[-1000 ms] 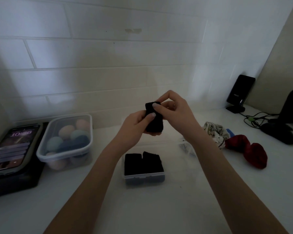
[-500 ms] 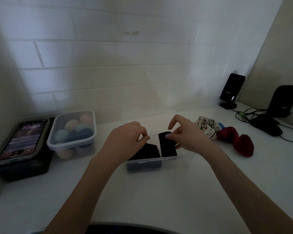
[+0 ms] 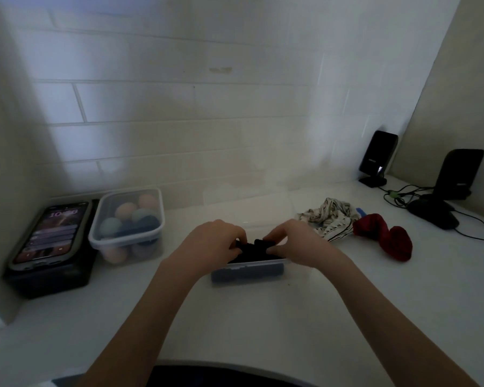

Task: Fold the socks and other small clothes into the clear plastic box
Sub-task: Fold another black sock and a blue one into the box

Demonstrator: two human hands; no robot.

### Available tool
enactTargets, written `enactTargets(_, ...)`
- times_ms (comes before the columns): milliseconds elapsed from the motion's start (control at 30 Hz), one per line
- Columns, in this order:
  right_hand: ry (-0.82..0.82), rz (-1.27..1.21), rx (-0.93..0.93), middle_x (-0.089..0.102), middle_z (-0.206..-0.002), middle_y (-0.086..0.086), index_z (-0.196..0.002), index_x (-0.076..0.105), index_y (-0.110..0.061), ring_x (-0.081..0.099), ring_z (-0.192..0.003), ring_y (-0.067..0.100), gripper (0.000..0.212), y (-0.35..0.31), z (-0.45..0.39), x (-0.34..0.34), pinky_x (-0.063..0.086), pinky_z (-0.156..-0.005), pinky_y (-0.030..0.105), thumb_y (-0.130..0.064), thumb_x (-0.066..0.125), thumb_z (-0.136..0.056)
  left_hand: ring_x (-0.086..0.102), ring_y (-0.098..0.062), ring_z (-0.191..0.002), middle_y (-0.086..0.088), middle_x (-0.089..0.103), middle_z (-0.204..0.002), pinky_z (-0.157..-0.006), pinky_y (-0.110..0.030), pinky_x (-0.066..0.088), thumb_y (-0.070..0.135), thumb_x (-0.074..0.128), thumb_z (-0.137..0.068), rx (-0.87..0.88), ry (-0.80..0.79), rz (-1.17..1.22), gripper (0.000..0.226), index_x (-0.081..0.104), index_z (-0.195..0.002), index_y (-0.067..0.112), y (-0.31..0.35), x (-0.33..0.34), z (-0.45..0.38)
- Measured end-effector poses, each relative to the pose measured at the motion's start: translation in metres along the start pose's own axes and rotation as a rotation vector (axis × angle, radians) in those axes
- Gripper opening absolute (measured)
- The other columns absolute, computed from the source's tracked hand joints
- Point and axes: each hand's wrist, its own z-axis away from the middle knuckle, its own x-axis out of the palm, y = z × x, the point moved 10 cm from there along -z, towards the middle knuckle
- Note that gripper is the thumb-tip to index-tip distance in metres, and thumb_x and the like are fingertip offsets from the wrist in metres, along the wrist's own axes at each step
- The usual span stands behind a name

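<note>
Hands had come down from the air, and the left hand point(image 3: 213, 241) and right hand point(image 3: 296, 243) pinched the black folded sock point(image 3: 256, 248), fingers clamped on it, inside the small clear plastic box point(image 3: 249, 270), so one more piece was nearly packed.

A lit phone point(image 3: 52, 233) lies tilted on a dark box point(image 3: 51, 275) at the far left, just beside a clear tub point(image 3: 127, 223) of pastel balls. At the right corner, two black stands point(image 3: 377, 157) point(image 3: 458, 174) sit among tangled cables point(image 3: 397, 195) by the tiled wall point(image 3: 193, 101).
</note>
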Motion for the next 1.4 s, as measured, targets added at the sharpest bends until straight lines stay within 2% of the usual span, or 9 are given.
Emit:
enactTargets(200, -0.24, 0.14, -0.077, 0.072, -0.104, 0.01, -0.112, 0.07, -0.024, 0.067, -0.095, 0.027, 0.031, -0.009, 0.0, 0.013, 0.054, -0.088, 0.038, -0.02, 0.063, -0.082, 0.055, -0.015, -0.087, 0.002, 0.068, -0.101, -0.067, -0.025, 0.034, 0.024, 0.051, -0.086, 0.013, -0.061, -0.034, 0.028, 0.061, -0.113, 0.027, 0.002, 0.007, -0.005)
enactTargets(367, -0.295, 0.207, -0.009, 0.067, -0.079, -0.003, -0.118, 0.065, -0.036, 0.065, -0.059, 0.015, 0.04, -0.002, -0.01, 0.021, 0.053, -0.06, 0.023, -0.031, 0.069, -0.079, 0.059, -0.017, -0.095, 0.003, 0.067, -0.104, -0.068, -0.026, 0.034, 0.028, 0.051, -0.086, 0.012, -0.088, -0.106, 0.03, 0.058, -0.115, 0.031, 0.002, 0.012, -0.008)
enactTargets(567, -0.269, 0.35, -0.055, 0.058, -0.079, -0.007, -0.122, 0.062, -0.035, 0.056, -0.076, 0.016, 0.058, -0.008, -0.013, 0.02, 0.044, -0.071, 0.025, -0.043, 0.079, -0.068, 0.06, -0.018, -0.094, 0.003, 0.067, -0.102, -0.067, -0.026, 0.035, 0.036, 0.052, -0.085, 0.009, -0.075, -0.152, 0.029, 0.059, -0.113, 0.033, 0.004, 0.011, -0.012)
enactTargets(700, -0.307, 0.367, -0.079, 0.05, -0.066, -0.013, -0.123, 0.061, -0.035, 0.052, -0.074, 0.017, 0.057, -0.013, -0.011, 0.02, 0.043, -0.07, 0.027, -0.044, 0.077, -0.07, 0.06, -0.018, -0.095, 0.004, 0.067, -0.103, -0.068, -0.026, 0.036, 0.037, 0.053, -0.085, -0.007, -0.08, -0.149, 0.029, 0.059, -0.113, 0.032, 0.003, 0.012, -0.011)
enactTargets(833, -0.319, 0.364, -0.098, 0.055, -0.079, -0.006, -0.126, 0.058, -0.033, 0.053, -0.079, 0.018, 0.052, -0.013, -0.011, 0.023, 0.045, -0.074, 0.028, -0.04, 0.072, -0.077, 0.059, -0.019, -0.097, 0.001, 0.066, -0.106, -0.07, -0.027, 0.038, 0.034, 0.053, -0.085, -0.046, -0.092, -0.12, 0.03, 0.058, -0.114, 0.03, 0.001, 0.013, -0.009)
enactTargets(1000, -0.194, 0.232, -0.164, 0.049, -0.06, -0.015, -0.115, 0.068, -0.025, 0.047, -0.055, 0.006, 0.04, -0.016, -0.009, 0.011, 0.041, -0.054, 0.022, -0.03, 0.075, -0.075, 0.057, -0.023, -0.102, -0.006, 0.061, -0.114, -0.076, -0.029, 0.041, 0.017, 0.044, -0.087, -0.065, -0.067, -0.072, 0.032, 0.059, -0.116, 0.021, 0.0, 0.004, -0.008)
enactTargets(1133, -0.115, -0.008, -0.128, 0.066, -0.075, -0.001, -0.122, 0.063, -0.019, 0.053, -0.052, 0.007, 0.043, -0.007, -0.003, -0.009, 0.046, -0.049, 0.016, -0.022, 0.072, -0.08, 0.053, -0.021, -0.109, -0.003, 0.058, -0.118, -0.078, -0.029, 0.038, 0.016, 0.041, -0.089, -0.071, 0.054, -0.065, 0.03, 0.058, -0.114, 0.02, 0.005, -0.017, -0.008)
enactTargets(1267, 0.237, -0.188, -0.116, 0.069, -0.076, 0.002, -0.117, 0.066, -0.021, 0.056, -0.053, 0.006, 0.028, 0.014, 0.003, -0.068, 0.045, -0.046, 0.007, -0.02, 0.062, -0.088, 0.054, -0.019, -0.103, -0.001, 0.057, -0.114, -0.074, -0.028, 0.04, 0.016, 0.04, -0.09, -0.036, 0.116, -0.01, 0.028, 0.06, -0.11, 0.019, 0.017, -0.027, -0.01)
enactTargets(1400, 0.628, -0.208, -0.048, 0.07, -0.098, 0.011, -0.12, 0.064, -0.018, 0.053, -0.058, 0.008, 0.029, 0.063, 0.012, -0.126, 0.041, -0.051, 0.009, -0.014, 0.052, -0.094, 0.055, -0.016, -0.098, 0.003, 0.058, -0.111, -0.07, -0.026, 0.035, 0.017, 0.041, -0.091, 0.011, 0.14, 0.043, 0.026, 0.061, -0.107, 0.021, 0.037, -0.023, -0.015)
